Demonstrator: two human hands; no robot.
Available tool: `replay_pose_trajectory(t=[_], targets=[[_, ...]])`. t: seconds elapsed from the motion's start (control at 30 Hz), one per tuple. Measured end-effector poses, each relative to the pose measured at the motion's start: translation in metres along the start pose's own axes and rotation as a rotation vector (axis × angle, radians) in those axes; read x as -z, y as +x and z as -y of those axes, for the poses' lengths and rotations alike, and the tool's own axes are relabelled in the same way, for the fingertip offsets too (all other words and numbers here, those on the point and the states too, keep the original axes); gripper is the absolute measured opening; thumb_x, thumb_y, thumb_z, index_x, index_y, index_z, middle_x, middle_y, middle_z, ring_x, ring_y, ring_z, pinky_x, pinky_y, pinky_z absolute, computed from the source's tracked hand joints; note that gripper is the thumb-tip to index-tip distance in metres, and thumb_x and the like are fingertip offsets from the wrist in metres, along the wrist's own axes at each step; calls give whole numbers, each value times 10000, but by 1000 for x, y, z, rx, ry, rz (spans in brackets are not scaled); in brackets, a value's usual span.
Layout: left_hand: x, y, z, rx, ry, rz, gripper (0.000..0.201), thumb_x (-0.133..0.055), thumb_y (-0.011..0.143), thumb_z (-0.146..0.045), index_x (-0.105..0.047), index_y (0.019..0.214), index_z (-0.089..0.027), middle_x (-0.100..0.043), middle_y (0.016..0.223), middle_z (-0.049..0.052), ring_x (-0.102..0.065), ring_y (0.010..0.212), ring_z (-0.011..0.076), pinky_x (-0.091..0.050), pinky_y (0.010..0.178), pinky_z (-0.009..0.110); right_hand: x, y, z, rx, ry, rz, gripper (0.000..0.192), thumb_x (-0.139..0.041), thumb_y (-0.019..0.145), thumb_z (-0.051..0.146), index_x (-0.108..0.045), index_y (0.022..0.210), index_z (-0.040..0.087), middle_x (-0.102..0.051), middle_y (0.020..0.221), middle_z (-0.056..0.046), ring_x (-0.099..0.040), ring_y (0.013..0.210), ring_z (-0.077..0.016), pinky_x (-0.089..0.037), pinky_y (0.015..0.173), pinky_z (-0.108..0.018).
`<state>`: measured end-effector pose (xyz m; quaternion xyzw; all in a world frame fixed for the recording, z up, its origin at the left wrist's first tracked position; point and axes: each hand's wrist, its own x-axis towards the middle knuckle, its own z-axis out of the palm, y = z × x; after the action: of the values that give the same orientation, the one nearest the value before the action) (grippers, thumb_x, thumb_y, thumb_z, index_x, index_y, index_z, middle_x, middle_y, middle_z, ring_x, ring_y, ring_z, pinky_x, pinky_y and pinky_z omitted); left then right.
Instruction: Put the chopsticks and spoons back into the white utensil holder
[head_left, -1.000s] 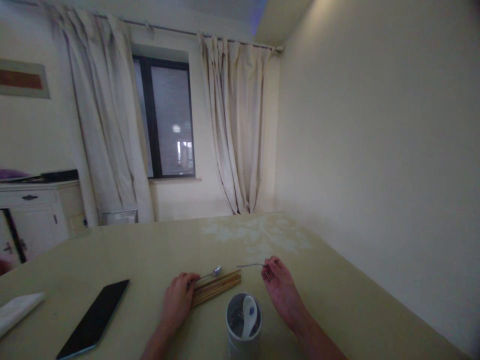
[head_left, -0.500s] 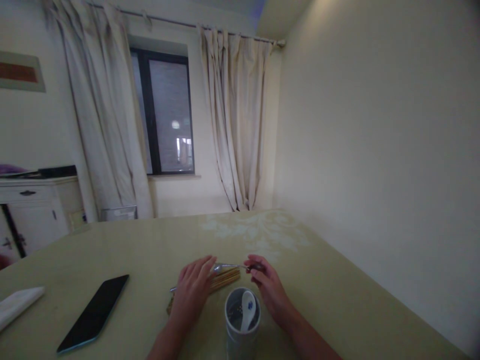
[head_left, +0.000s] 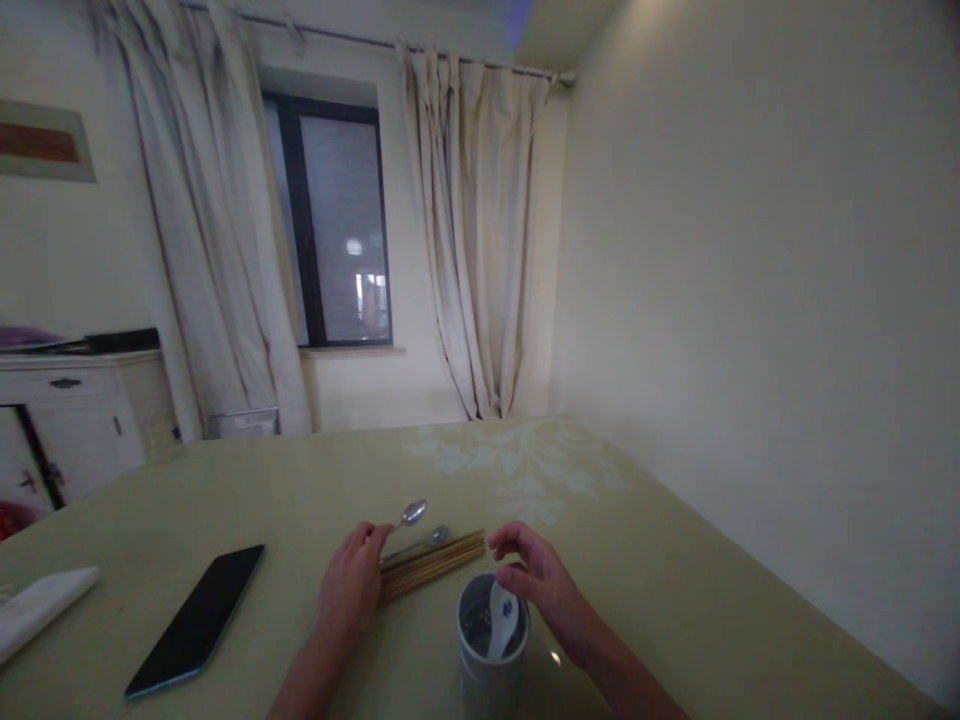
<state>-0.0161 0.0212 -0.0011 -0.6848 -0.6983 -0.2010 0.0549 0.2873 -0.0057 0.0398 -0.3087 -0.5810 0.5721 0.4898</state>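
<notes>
My left hand is closed around the handle of a metal spoon, whose bowl points up and to the right. Just beneath, a second metal spoon lies along a bundle of wooden chopsticks on the table; my left hand covers their near-left ends. My right hand hovers at the far right side of a grey cup, fingers curved and apart with nothing visible between them. Inside that cup leans a white ceramic spoon with a blue mark, its top close to my right thumb.
A dark phone lies on the left of the greenish table, with a white folded item beyond it at the edge of view. A plain wall borders the table's right side. A white cabinet stands back left.
My right hand no longer holds the dark-handled utensil and has come down beside the cup. My left hand has drawn back leftward, now holding up a metal spoon, uncovering more of the chopsticks.
</notes>
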Motion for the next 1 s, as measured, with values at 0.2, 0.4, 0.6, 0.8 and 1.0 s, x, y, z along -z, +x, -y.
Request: replay_pose_trajectory(t=[0.2,0.4,0.6,0.8,1.0], targets=[[-9,1,16,52,-36,48,441,-396,988,-100,-747,1228,-218,-697,1179,100,-655,1130,222,-477,1015,331,-2,-3,0,-12,-22,72,414,-936,661,388,-703,957,216,-523,812,45,-479,697,-126,-366,607,-218],[-10,6,19,137,-153,59,396,-425,988,-174,-770,1180,-212,-729,1195,98,-659,1142,259,-494,1023,391,0,-3,3,136,-253,12,201,-809,715,204,-725,897,214,-652,829,-2,-578,765,-181,-457,707,-284],[5,-11,-41,9,-768,-86,462,-414,1012,-490,-766,1146,-223,-760,1184,95,-664,1157,277,-496,1089,435,-6,-8,15,323,-455,-49,127,-801,771,209,-788,892,242,-733,821,-27,-614,766,-208,-473,727,-325],[-2,-54,-116,141,-1315,283,714,-401,941,-773,-785,1117,-197,-778,1189,101,-695,1136,299,-553,1013,418,-6,-7,18,355,-299,-181,167,-799,864,394,-792,855,227,-719,773,-41,-636,736,-215,-501,709,-334],[-19,-41,-116,241,-1501,293,889,-411,833,-900,-742,1167,-145,-791,1089,163,-750,961,300,-592,894,433,13,11,2,234,30,-626,332,-870,765,500,-745,879,214,-748,818,-52,-679,805,-243,-530,713,-325]])
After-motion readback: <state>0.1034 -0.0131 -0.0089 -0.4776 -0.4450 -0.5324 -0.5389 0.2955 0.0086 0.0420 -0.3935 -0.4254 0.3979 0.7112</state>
